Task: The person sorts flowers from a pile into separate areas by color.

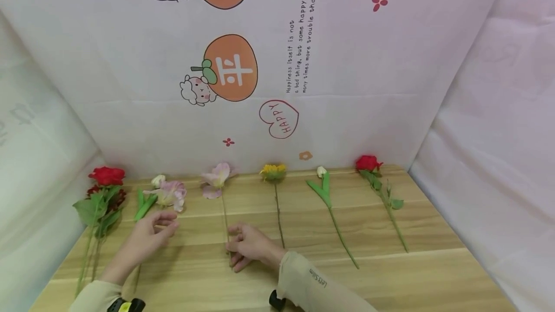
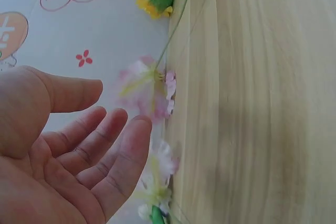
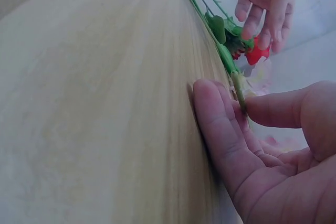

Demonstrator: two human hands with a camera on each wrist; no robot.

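My right hand (image 1: 251,245) pinches the thin stem of a pale pink flower (image 1: 217,177) between thumb and fingers, low on the stem. In the right wrist view the stem end (image 3: 239,92) sits at the thumb tip, and the fingers lie close along the tabletop. That bloom is at the table's back edge. My left hand (image 1: 149,236) hovers with relaxed, parted fingers and holds nothing. Just beyond it lie another pink flower (image 1: 171,195) and a white tulip (image 1: 158,180) with green leaves, their stems partly hidden by the left hand and arm.
Left of these lie two red roses (image 1: 107,175), one over the other. To the right, spaced apart, are a yellow flower (image 1: 274,172), a white tulip (image 1: 330,206) and a red rose (image 1: 368,162). A printed cloth (image 1: 347,85) stands behind the wooden table (image 1: 433,273).
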